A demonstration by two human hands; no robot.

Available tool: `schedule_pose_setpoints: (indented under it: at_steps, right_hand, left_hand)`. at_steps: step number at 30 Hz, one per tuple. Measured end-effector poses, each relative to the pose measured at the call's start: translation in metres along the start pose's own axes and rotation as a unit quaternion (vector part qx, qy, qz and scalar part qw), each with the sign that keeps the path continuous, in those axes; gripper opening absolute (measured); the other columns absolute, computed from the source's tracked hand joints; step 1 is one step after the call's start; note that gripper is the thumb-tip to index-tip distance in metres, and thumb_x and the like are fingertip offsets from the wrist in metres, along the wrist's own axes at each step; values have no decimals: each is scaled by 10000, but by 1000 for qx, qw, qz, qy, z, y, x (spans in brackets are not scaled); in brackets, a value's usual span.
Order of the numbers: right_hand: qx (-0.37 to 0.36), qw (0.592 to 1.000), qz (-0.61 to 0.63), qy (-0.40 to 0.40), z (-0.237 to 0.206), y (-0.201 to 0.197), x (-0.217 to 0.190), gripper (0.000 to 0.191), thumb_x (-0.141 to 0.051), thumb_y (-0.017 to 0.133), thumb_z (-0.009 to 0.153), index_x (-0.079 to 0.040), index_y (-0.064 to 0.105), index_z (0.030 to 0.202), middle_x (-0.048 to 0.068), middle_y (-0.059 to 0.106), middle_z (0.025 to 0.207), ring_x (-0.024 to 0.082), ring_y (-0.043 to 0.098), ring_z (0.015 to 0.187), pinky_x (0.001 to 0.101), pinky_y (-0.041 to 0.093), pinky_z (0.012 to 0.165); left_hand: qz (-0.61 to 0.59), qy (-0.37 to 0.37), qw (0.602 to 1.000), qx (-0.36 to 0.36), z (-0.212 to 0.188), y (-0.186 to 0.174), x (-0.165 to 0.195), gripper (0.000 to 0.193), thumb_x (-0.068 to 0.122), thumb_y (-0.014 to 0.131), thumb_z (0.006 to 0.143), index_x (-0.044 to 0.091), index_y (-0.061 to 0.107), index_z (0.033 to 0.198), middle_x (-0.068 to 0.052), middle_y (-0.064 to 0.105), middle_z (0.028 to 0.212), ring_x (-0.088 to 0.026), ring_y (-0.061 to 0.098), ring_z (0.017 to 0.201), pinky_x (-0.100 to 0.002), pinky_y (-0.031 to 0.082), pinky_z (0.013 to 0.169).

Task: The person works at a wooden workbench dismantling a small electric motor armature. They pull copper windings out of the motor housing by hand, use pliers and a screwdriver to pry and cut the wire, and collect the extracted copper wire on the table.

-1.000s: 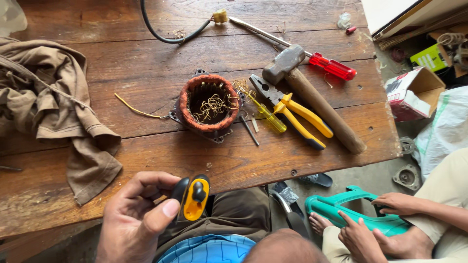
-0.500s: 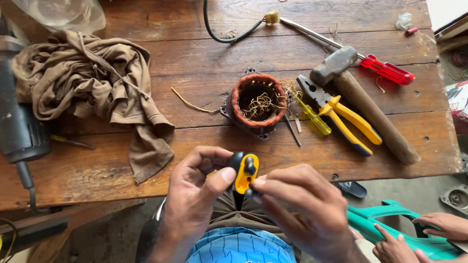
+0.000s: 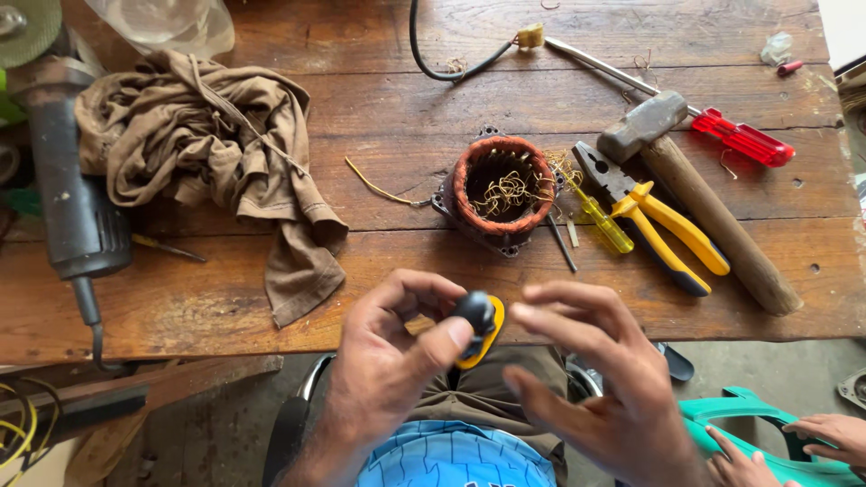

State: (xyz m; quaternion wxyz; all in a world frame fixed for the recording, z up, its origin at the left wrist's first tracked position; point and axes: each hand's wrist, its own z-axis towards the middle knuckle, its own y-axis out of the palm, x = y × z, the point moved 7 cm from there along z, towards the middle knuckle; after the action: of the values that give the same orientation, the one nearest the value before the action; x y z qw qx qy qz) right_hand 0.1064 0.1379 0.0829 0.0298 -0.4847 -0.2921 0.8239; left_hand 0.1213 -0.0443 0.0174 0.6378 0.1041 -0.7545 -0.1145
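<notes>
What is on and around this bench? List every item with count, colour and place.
black-and-yellow tool: 1, over the bench's front edge, pinched in the left hand
stator: 1, rust-brown, bench centre, loose wire inside
pliers: 1, yellow handles, right of the stator
hammer: 1, wooden handle, right side
red screwdriver: 1, far right
yellow screwdriver: 1, beside the pliers
cloth: 1, brown, crumpled, left
angle grinder: 1, dark grey, left edge
black cable: 1, top centre
wooden bench: 1, brown
teal plastic thing: 1, bottom right, another person's hand on it
left hand: holds the tool
right hand: open, beside the tool
</notes>
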Motion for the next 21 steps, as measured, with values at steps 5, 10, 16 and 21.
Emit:
schedule_pose_setpoints:
  at_steps: [5,10,16,21]
  right_hand:
    - [-117,981,149,48,-38,5,35,649,-45,877,799,-80,617,1393,132,728,1274,222,746,1175,360,613,954]
    - [-135,895,142,400,-171,19,144,693,-194,948,669,-54,642,1274,176,704,1061,298,673,993,395,547,841]
    - [-157,887,-396,176,-284,46,181,1068,-822,837,578,-95,555,1309,58,719,883,339,697,1096,487,509,986]
    - [-186,698,-112,682,-377,75,194,615,-377,974,750,-170,715,1268,181,804,808,192,702,763,349,611,778]
  left_hand:
    - [-77,-113,985,-108,-9,27,-24,493,255,846,837,-5,582,1164,-69,653,1019,-145,690,828,-298,615,575]
    - [91,-119,973,-178,-21,41,-87,456,364,821,863,77,621,1155,-84,657,947,-182,674,772,-325,568,636]
    - [479,37,774,-413,-72,99,-225,446,477,727,974,64,703,1141,-209,687,1068,-402,676,1010,-568,553,771]
    - [583,-21,665,-466,-73,120,-305,439,481,755,844,66,773,984,-164,751,1042,-346,711,1033,-473,587,788]
